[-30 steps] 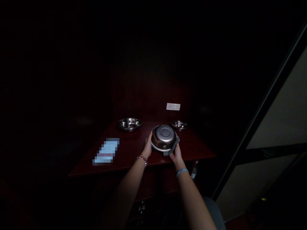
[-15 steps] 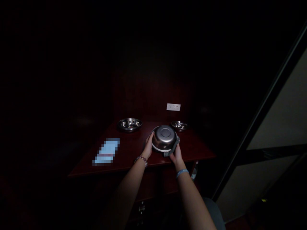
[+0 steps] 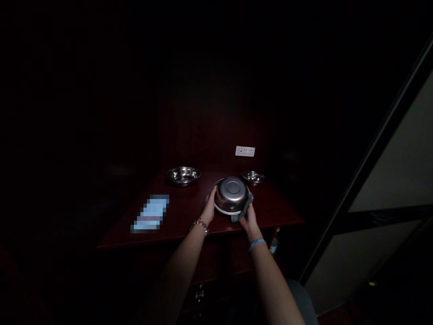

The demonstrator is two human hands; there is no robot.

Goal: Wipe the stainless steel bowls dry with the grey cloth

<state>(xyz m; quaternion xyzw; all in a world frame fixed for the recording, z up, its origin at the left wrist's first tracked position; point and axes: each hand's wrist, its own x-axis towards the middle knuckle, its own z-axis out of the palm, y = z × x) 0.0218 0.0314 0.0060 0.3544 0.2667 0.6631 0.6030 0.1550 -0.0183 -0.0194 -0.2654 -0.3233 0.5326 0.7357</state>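
Note:
A shiny steel bowl is bottom up between my two hands, over the front part of the dark red desk. Around its lower edge shows a pale rim, perhaps of a second dish under it; I cannot tell. My left hand grips the bowl's left side, with the thumb along the wall. On the other side, my right hand holds the bowl together with a dark grey cloth, which is pressed against the rim. The fingers beneath are hidden.
A wide steel bowl stands upright at the back left, a smaller steel bowl at the back right. A blurred-out light blue patch lies on the left. A socket plate is on the back wall. Below the right edge stands a bottle.

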